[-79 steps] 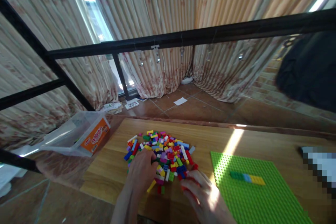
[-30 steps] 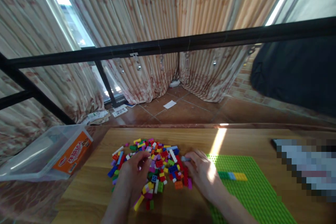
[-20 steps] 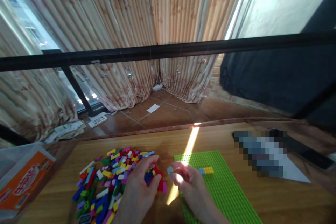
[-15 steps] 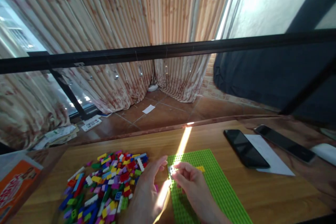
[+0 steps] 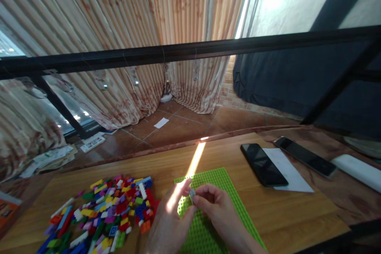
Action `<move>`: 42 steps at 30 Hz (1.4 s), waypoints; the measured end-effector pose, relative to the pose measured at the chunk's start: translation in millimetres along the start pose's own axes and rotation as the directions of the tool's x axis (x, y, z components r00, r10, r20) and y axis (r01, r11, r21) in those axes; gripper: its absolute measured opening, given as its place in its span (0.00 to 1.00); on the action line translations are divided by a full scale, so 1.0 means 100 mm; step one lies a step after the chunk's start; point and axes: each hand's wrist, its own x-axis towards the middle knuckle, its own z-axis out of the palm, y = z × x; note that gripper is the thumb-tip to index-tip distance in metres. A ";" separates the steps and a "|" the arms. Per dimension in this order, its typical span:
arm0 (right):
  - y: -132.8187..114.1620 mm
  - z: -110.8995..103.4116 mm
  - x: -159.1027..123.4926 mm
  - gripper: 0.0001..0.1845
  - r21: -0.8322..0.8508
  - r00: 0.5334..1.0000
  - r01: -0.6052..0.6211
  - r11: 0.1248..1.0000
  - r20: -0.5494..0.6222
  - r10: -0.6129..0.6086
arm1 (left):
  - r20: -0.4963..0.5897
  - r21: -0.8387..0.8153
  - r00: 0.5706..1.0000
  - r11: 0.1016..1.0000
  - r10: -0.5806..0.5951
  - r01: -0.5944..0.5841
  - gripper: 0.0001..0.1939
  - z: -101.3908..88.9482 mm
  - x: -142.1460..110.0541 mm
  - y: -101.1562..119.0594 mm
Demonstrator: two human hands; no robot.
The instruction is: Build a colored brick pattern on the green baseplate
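My right hand (image 5: 214, 204) is closed in a pinch on a small grey toy brick (image 5: 192, 195), held over the green studded baseplate (image 5: 229, 184). Close by on the left is my left hand (image 5: 171, 216), its thumb and index finger apart around the brick's near side. Whether its fingertips touch the brick I cannot tell. Both hands cover much of the baseplate's left and front. A loose pile of coloured toy bricks (image 5: 111, 210) lies on the table left of my left hand.
A black phone (image 5: 263, 164) lies partly over white paper (image 5: 293, 172) on the wooden table (image 5: 309, 210). Another dark phone (image 5: 305, 156) and a white object (image 5: 361, 172) are farther right. An orange package (image 5: 8, 212) shows at the left edge. A sunlight strip crosses the table.
The view has turned slightly right, so the table things appear farther left. My left hand has come nearer the grey brick, its thumb now showing. My right hand still pinches the brick.
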 end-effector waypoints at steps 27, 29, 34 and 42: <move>-0.13 -0.42 0.15 0.14 -0.486 0.963 0.196 0.851 -0.065 -0.260 | 0.051 -0.037 0.985 0.985 -0.166 0.168 0.31 0.20 -0.19 -0.10; -0.14 -0.40 0.14 0.13 -0.522 0.967 0.186 0.833 -0.053 -0.249 | 0.033 -0.034 0.983 0.983 -0.181 0.182 0.28 0.22 -0.20 -0.09; -0.14 -0.37 0.11 0.10 -0.643 0.971 0.181 0.744 -0.006 -0.241 | 0.005 -0.047 0.985 0.984 -0.171 0.171 0.25 0.24 -0.20 -0.05; -0.07 -0.33 0.08 0.06 -0.815 0.976 0.203 0.543 0.124 -0.179 | 0.018 -0.037 0.984 0.983 -0.176 0.177 0.28 0.29 -0.22 -0.08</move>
